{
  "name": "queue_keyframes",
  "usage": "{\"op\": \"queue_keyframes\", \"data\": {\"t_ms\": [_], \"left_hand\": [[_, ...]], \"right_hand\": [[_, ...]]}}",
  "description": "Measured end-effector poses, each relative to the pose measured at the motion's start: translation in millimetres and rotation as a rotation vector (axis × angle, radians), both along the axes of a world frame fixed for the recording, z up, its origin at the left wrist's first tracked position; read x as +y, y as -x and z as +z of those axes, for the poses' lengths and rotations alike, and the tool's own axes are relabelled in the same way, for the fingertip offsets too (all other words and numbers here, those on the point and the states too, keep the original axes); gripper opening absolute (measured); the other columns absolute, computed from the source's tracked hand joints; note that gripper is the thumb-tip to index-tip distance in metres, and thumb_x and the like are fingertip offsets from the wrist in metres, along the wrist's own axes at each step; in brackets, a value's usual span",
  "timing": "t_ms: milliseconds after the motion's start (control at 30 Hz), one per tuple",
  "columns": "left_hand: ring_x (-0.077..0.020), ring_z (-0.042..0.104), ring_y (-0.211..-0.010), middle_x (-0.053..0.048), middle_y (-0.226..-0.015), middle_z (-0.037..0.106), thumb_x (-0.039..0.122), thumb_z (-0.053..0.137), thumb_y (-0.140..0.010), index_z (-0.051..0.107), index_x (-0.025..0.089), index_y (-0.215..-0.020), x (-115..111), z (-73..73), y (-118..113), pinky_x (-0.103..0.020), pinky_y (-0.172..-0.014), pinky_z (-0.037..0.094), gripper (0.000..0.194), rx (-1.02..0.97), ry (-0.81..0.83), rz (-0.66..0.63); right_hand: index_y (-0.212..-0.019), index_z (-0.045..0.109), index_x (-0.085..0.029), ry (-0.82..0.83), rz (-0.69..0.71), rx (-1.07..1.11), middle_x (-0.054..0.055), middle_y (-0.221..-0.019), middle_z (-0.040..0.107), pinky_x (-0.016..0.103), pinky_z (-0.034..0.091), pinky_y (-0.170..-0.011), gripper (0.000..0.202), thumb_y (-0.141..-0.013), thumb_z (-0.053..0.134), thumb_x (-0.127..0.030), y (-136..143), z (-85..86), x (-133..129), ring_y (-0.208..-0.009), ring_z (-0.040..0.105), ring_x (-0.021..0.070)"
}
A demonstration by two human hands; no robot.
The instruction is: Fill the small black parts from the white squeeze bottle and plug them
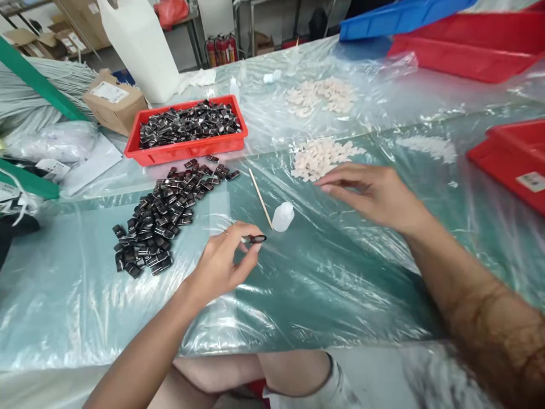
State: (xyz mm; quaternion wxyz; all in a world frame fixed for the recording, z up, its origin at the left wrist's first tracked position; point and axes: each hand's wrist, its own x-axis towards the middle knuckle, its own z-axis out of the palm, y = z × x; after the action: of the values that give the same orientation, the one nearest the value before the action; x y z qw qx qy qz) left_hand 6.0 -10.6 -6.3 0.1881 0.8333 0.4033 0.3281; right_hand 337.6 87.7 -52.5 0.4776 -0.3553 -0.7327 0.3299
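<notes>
In our left hand (225,255), near the middle of the scene, we pinch one small black piece (258,239) between thumb and index finger, the grip narrow and closed on it. Our right hand (368,193) reaches in from the right, its fingertips at the near right edge of a pile of pale pieces (319,159). Thumb and fingers there stand close together, but we cannot tell whether they hold a piece.

Between our hands, a little to the far side of the left one, we see a small white bottle (283,217) standing upright. A thin wooden stick (259,196) lies just left of it, slanting toward the far left.

To the left we have a heap of black pieces (155,224), loose on the clear plastic sheet (323,307) that covers the table. Just beyond the heap, a red tray (187,152) is filled with more of them. Farther off than the pale pile we see a second pale pile (321,95), and to the right a smaller scatter of white bits (430,147), with another red tray (506,147) at the right edge.
</notes>
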Motion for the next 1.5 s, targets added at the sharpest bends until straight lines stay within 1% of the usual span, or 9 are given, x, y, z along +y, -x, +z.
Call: {"op": "queue_keyframes", "data": {"t_ms": [133, 300, 467, 633, 900, 1067, 1200, 1367, 1500], "left_hand": [[-0.0069, 0.073, -0.074, 0.001, -0.097, 0.073, 0.016, 0.058, -0.097, 0.052, 0.021, -0.117, -10, 3.2, -9, -0.017, -0.071, 0.059, 0.021, -0.071, 0.094, -0.112], [-0.0068, 0.072, -0.068, 0.005, -0.081, 0.071, 0.020, 0.061, -0.099, 0.052, 0.021, -0.116, -12, 0.8, -13, -0.015, -0.066, 0.057, 0.019, -0.051, 0.094, -0.179], [-0.0079, 0.070, -0.065, 0.005, -0.080, 0.070, 0.025, 0.061, -0.100, 0.053, 0.023, -0.118, -10, -1.7, -11, -0.016, -0.063, 0.055, 0.019, -0.023, 0.082, -0.159], [-0.0062, 0.065, -0.062, 0.003, -0.088, 0.068, 0.029, 0.058, -0.102, 0.053, 0.022, -0.117, -11, -1.2, -9, -0.016, -0.060, 0.053, 0.017, 0.007, 0.042, -0.162], [-0.0058, 0.065, -0.067, 0.002, -0.093, 0.066, 0.021, 0.057, -0.102, 0.052, 0.020, -0.117, -14, 1.0, -13, -0.017, -0.063, 0.052, 0.016, -0.027, 0.084, -0.134], [-0.0077, 0.067, -0.076, 0.000, -0.095, 0.065, 0.014, 0.056, -0.101, 0.054, 0.019, -0.117, -17, -1.5, -17, -0.021, -0.072, 0.057, 0.017, -0.177, 0.211, -0.119], [-0.0114, 0.069, -0.087, -0.003, -0.102, 0.066, 0.016, 0.055, -0.102, 0.057, 0.019, -0.114, -20, -6.6, -24, -0.025, -0.077, 0.058, 0.013, -0.334, 0.290, -0.092], [-0.0113, 0.073, -0.075, -0.001, -0.098, 0.067, 0.028, 0.056, -0.104, 0.058, 0.023, -0.113, -23, -13.9, -32, -0.026, -0.067, 0.061, 0.010, -0.522, 0.437, -0.105], [-0.0114, 0.072, -0.062, 0.005, -0.079, 0.071, 0.023, 0.059, -0.099, 0.060, 0.028, -0.109, -27, -18.8, -35, -0.025, -0.058, 0.062, 0.011, -0.594, 0.461, -0.041]], "right_hand": [[-0.112, 0.092, -0.031, 0.038, 0.083, 0.153, -0.001, -0.101, 0.093, 0.023, 0.071, -0.076, 0.016, -0.106, 0.088, -0.017, 45, 34.5, -63, -0.085, 0.086, 0.0123], [-0.105, 0.087, -0.029, -0.026, 0.255, 0.204, 0.000, -0.099, 0.096, 0.029, 0.077, -0.074, 0.015, -0.101, 0.092, -0.015, 82, 37.8, -100, -0.087, 0.092, 0.0188], [-0.115, 0.087, -0.038, -0.113, 0.185, 0.180, -0.001, -0.101, 0.095, 0.038, 0.080, -0.078, 0.032, -0.102, 0.084, -0.009, 81, 29.2, -94, -0.089, 0.091, 0.0224], [-0.118, 0.087, -0.037, -0.147, 0.189, 0.141, 0.001, -0.100, 0.093, 0.034, 0.077, -0.078, 0.031, -0.103, 0.084, -0.010, 80, 29.5, -91, -0.087, 0.089, 0.0210], [-0.122, 0.090, -0.042, -0.140, 0.171, 0.066, 0.001, -0.106, 0.094, 0.038, 0.078, -0.082, 0.032, -0.107, 0.083, -0.015, 81, 25.2, -97, -0.093, 0.091, 0.0231], [-0.130, 0.090, -0.045, -0.159, 0.141, 0.102, 0.002, -0.110, 0.094, 0.037, 0.078, -0.074, 0.038, -0.106, 0.085, -0.016, 84, 16.3, -99, -0.089, 0.090, 0.0232], [-0.140, 0.087, -0.046, -0.269, 0.151, 0.109, 0.001, -0.107, 0.094, 0.037, 0.079, -0.075, 0.049, -0.104, 0.085, -0.012, 85, 12.2, -97, -0.089, 0.090, 0.0236], [-0.138, 0.087, -0.039, -0.309, 0.142, 0.037, 0.003, -0.111, 0.091, 0.031, 0.078, -0.071, 0.043, -0.106, 0.084, -0.011, 80, 13.7, -98, -0.084, 0.089, 0.0202], [-0.131, 0.088, -0.041, -0.195, 0.131, -0.028, 0.001, -0.119, 0.091, 0.033, 0.080, -0.078, 0.029, -0.111, 0.079, -0.022, 83, -4.6, -105, -0.087, 0.091, 0.0196]]}}
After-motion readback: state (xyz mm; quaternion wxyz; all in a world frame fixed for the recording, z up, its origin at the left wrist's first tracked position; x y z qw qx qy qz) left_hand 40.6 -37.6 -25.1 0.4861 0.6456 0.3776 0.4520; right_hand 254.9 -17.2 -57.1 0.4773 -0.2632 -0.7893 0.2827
